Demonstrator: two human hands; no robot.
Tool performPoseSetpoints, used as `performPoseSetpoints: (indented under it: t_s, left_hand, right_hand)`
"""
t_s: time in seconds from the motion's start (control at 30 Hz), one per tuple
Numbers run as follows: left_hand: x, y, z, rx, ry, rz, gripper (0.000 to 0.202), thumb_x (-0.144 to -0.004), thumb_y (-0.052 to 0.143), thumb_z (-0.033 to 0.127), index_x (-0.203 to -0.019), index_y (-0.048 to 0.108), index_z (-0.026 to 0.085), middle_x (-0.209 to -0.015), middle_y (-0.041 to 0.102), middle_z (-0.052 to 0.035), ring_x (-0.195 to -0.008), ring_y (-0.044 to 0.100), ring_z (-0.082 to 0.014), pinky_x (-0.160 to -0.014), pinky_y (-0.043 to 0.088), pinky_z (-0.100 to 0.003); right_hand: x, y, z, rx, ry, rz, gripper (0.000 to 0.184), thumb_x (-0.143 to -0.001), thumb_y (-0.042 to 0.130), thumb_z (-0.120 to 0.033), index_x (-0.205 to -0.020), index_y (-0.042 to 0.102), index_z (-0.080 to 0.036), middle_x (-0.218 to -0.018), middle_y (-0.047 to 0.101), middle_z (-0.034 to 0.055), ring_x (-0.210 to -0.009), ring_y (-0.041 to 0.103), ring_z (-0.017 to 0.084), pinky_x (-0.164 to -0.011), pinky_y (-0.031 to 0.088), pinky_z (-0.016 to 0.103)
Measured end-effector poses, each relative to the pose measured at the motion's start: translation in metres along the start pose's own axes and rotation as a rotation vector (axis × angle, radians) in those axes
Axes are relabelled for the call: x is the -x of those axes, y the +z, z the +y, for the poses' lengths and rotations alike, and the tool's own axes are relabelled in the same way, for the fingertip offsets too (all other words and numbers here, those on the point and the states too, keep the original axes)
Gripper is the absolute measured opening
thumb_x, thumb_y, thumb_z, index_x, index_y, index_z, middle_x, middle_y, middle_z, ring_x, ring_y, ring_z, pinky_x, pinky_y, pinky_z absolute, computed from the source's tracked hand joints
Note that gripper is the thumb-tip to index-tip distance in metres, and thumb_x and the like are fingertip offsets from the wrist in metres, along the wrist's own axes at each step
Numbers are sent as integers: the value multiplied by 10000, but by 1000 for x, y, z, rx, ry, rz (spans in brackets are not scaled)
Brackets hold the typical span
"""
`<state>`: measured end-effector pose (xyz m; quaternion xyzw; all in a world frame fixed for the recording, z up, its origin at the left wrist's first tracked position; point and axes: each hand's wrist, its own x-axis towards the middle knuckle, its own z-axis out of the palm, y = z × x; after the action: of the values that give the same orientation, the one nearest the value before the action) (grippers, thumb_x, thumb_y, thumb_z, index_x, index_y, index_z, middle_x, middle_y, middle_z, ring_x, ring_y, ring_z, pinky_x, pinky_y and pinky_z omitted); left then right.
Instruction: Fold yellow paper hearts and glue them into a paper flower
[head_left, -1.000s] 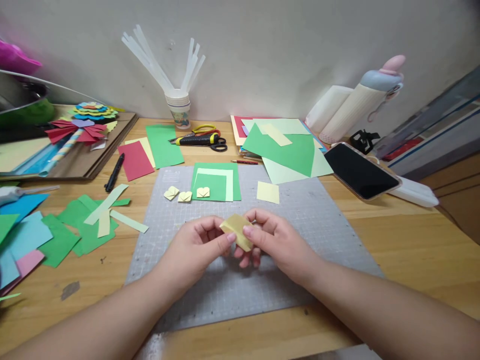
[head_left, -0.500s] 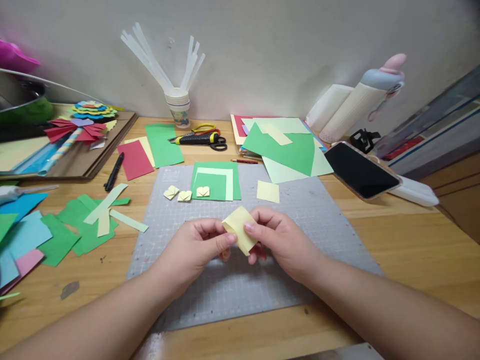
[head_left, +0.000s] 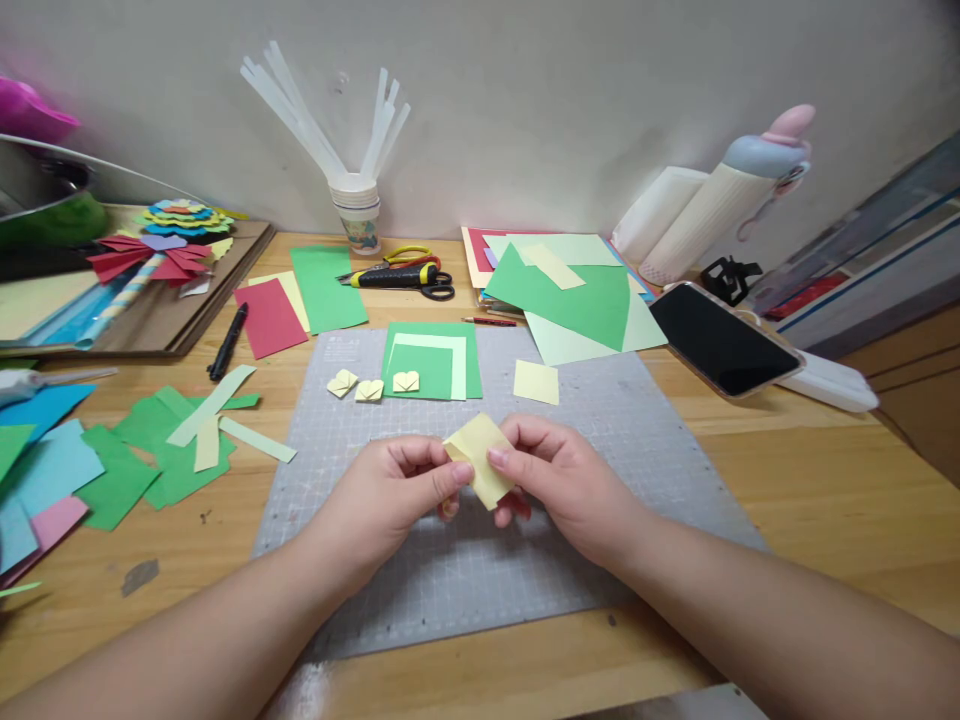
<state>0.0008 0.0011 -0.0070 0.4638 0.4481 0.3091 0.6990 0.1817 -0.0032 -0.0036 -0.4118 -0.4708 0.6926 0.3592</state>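
Yellow paper piece (head_left: 478, 458): held just above the grey cutting mat (head_left: 637, 450); pinched between left hand (head_left: 390, 495) and right hand (head_left: 562, 480), fingers of both closed on its edges; face tilted up since a second earlier, then kept steady; folding judged paused; three folded hearts (head_left: 369, 390) laid behind.

The 2 thumbs of the left hand (head_left: 390, 492) and right hand (head_left: 559, 480) hide part of the yellow paper (head_left: 480, 452). At the desk's far left corner, a blurred pink thing (head_left: 30, 108) and a metal bowl (head_left: 41, 180) run off the picture's edge. Print on the paper cup (head_left: 358, 228) is too small to read.
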Motion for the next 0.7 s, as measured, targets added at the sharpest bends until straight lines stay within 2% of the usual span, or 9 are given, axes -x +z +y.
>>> performPoseSetpoints:
  t_s: [0.27, 0.5, 0.6, 0.7]
  left_hand:
    - [2, 1, 4, -96, 17, 8, 340, -760, 672, 412, -559, 540, 172, -561, 522, 27, -598, 453, -122, -624, 340, -250]
    - [3, 4, 6, -168, -13, -4, 311, -731, 679, 424, -593, 562, 171, -591, 571, 0, -603, 491, -137, -580, 353, -249]
    - [3, 3, 4, -192, -19, 3, 297, -726, 684, 407, -592, 566, 170, -562, 558, 10, -571, 474, -124, -564, 351, -243]
    - [2, 2, 3, -219, -28, 1, 299, -731, 684, 403, -589, 566, 168, -538, 541, 22, -542, 455, -111, -539, 339, -233]
  right_hand:
    - [-1, 0, -3, 52, 12, -24, 249, -829, 620, -383, -733, 539, -169, -652, 591, -26, -497, 569, 77, -448, 344, 194]
    - [-1, 3, -7, 176, 61, -53, 64, -767, 599, -218, -812, 589, -174, -690, 594, -22, -586, 534, 91, -504, 390, 197]
    - [-1, 1, -7, 236, 53, -68, 52, -763, 585, -193, -812, 589, -176, -722, 586, -20, -631, 526, 98, -564, 410, 210]
    - [1, -1, -7, 294, 34, -96, 15, -769, 574, -188, -776, 567, -176, -699, 548, -25, -619, 479, 94, -551, 374, 208]
